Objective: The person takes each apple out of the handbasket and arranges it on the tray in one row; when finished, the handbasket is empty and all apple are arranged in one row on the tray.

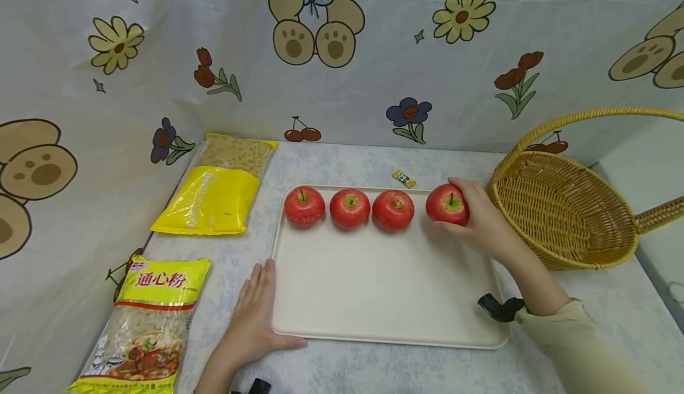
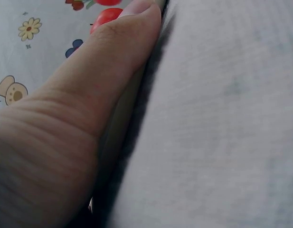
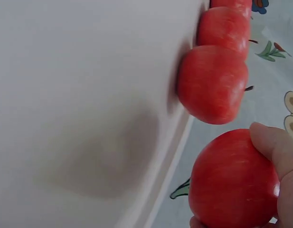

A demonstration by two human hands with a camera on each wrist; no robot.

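Observation:
Three red apples [image 1: 350,209] stand in a row along the back edge of the white tray [image 1: 385,287]. My right hand [image 1: 483,222] grips another red apple [image 1: 447,205] at the tray's back right, thumb on the near side and fingers round the far side. In the right wrist view this held apple [image 3: 234,180] hangs beside the row, with a shadow cast on the tray. At the tray's front left corner, my left hand [image 1: 256,317] rests with straight fingers along the left side and the thumb by the front edge. The left wrist view shows mostly that thumb [image 2: 103,61].
A wicker basket [image 1: 561,210] with a tall handle stands right of the tray. Behind the tray lies a small wrapped candy [image 1: 404,178]. Two pasta bags, a yellow one [image 1: 214,198] and a clear-and-yellow one [image 1: 149,323], lie at the left. A patterned cloth [image 1: 342,97] hangs behind.

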